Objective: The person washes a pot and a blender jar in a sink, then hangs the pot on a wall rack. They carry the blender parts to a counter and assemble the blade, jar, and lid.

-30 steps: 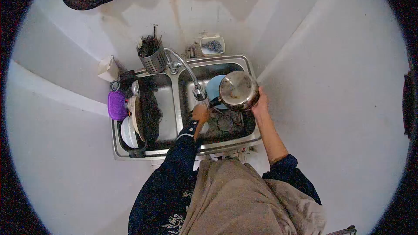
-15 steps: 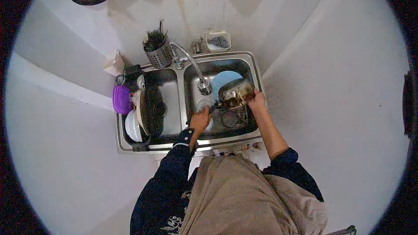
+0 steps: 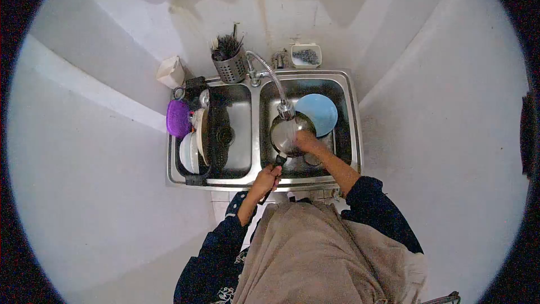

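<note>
My left hand (image 3: 265, 181) is closed around the black handle of a metal frying pan (image 3: 280, 134). The pan is over the right sink basin, directly under the faucet head (image 3: 286, 110), and water seems to run into it. Inside the pan's right side is my right hand (image 3: 306, 142), touching its inner surface; its fingers are blurred and partly hidden. A light blue plate (image 3: 320, 114) rests in the basin just behind and to the right of the pan. Below my right wrist, a round item (image 3: 312, 160) is partly covered.
In the left basin (image 3: 239, 101) stands a black rack with white bowls (image 3: 189, 153), plates and a purple container (image 3: 178, 118). A perforated utensil holder (image 3: 230, 70) is on the back rim by the faucet. A white dish (image 3: 306, 55) holds a scouring pad.
The pan has gone from raised and tilted to lying level under the faucet. My right hand has moved from its rim into it. My left hand has come nearer the front edge.
</note>
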The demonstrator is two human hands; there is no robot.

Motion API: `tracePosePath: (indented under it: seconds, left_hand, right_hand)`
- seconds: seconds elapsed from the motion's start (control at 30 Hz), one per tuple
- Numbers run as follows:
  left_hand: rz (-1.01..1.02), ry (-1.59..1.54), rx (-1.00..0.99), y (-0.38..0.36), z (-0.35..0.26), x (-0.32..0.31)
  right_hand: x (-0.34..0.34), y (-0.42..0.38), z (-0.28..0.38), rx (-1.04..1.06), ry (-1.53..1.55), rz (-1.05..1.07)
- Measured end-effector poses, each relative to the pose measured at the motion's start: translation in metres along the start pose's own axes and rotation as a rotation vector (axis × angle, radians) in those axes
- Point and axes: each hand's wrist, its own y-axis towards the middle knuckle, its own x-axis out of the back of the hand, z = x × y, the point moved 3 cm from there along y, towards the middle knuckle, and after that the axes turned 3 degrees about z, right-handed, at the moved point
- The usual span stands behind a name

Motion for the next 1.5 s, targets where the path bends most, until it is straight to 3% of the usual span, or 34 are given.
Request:
tracePosePath:
  seconds: [0.07, 0.1, 0.13, 0.17, 0.23, 0.27, 0.37, 0.5, 0.53, 0.63, 0.73, 0.83, 0.9, 1.03, 1.13, 1.17, 1.23, 1.33, 1.4, 1.43, 1.5]
  left_hand:
    - [-0.010, -0.111, 0.078, -0.013, 0.000, -0.007]
    - [0.025, -0.084, 0.018, -0.012, 0.006, -0.009]
    - [0.070, -0.083, 0.010, -0.009, 0.013, -0.013]
    - [0.117, -0.078, 0.000, -0.004, 0.021, -0.013]
    - [0.060, -0.021, -0.019, -0.016, 0.003, -0.009]
    - [0.032, 0.002, -0.031, -0.020, -0.004, -0.007]
    - [-0.012, -0.176, -0.011, -0.012, 0.017, 0.000]
    - [0.141, -0.304, 0.046, -0.018, 0.011, -0.009]
    - [0.151, -0.276, 0.028, -0.017, 0.011, -0.009]
    - [0.189, -0.263, 0.012, -0.013, 0.005, -0.006]
    - [0.190, -0.234, 0.002, -0.012, 0.007, -0.005]
    - [0.198, -0.253, 0.011, -0.014, 0.000, -0.005]
    - [0.205, -0.256, 0.023, -0.012, 0.000, -0.006]
    - [0.150, -0.151, -0.029, -0.010, 0.001, -0.001]
    - [0.025, 0.086, -0.070, -0.012, -0.010, 0.004]
    - [-0.033, 0.227, -0.097, -0.013, -0.013, 0.010]
    - [-0.089, 0.217, -0.096, -0.007, 0.002, 0.013]
    - [-0.084, 0.154, -0.032, -0.013, 0.003, 0.005]
    - [-0.106, 0.209, -0.072, -0.010, 0.005, 0.002]
    - [-0.117, 0.238, -0.089, -0.008, 0.009, 0.002]
    - [-0.201, 0.388, -0.126, -0.004, 0.017, 0.012]
  right_hand:
    - [0.062, 0.002, 0.035, -0.212, 0.086, -0.148]
    - [0.089, 0.005, 0.051, -0.319, 0.128, -0.224]
    - [0.054, 0.016, 0.047, -0.335, 0.027, -0.168]
    - [0.026, 0.012, 0.035, -0.242, 0.155, -0.045]
    - [0.046, 0.002, 0.073, -0.054, 0.407, 0.211]
    - [0.009, -0.003, 0.053, 0.018, 0.424, 0.298]
    - [0.007, 0.010, 0.025, -0.120, 0.227, 0.254]
    - [0.015, 0.030, 0.000, -0.312, -0.028, 0.183]
    - [0.052, 0.015, 0.026, -0.479, 0.177, -0.040]
    - [0.048, 0.024, 0.057, -0.225, 0.998, 0.150]
    - [0.117, 0.028, 0.074, -0.692, 0.384, 0.140]
    - [0.108, 0.020, 0.084, -0.335, 1.143, 0.021]
    - [0.117, 0.011, 0.092, -0.387, 1.187, -0.097]
    - [0.093, 0.007, 0.067, -0.500, 1.067, -0.218]
    - [0.090, -0.003, 0.089, -0.154, 0.811, 0.381]
    - [0.089, -0.007, 0.084, -0.143, 0.502, 0.504]
    - [0.073, -0.012, 0.060, -0.110, -0.123, 0.714]
    - [0.015, 0.002, 0.017, -0.406, 0.045, 0.065]
    - [0.023, -0.001, 0.035, -0.362, 0.130, -0.121]
    - [0.058, -0.008, 0.074, -0.229, 0.160, -0.093]
    - [0.074, -0.010, 0.099, -0.081, 0.178, 0.172]
